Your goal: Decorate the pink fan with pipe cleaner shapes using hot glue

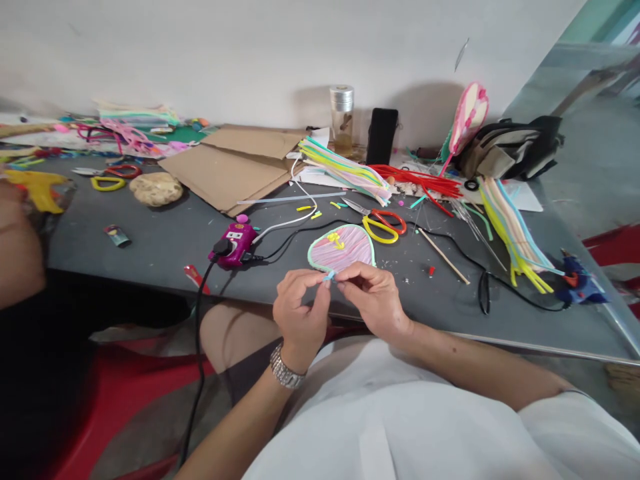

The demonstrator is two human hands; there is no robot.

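White shirt (400, 433) — beyond, small light-blue piece (329, 275), partly hidden by fingers (321, 301)

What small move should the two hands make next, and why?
Perhaps bend the small blue piece gently: the left hand and right hand both pinch it, close to the striped oval, where a curled yellow piece lies.

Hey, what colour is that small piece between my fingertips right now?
The small piece is light blue; it shows best in the head view.
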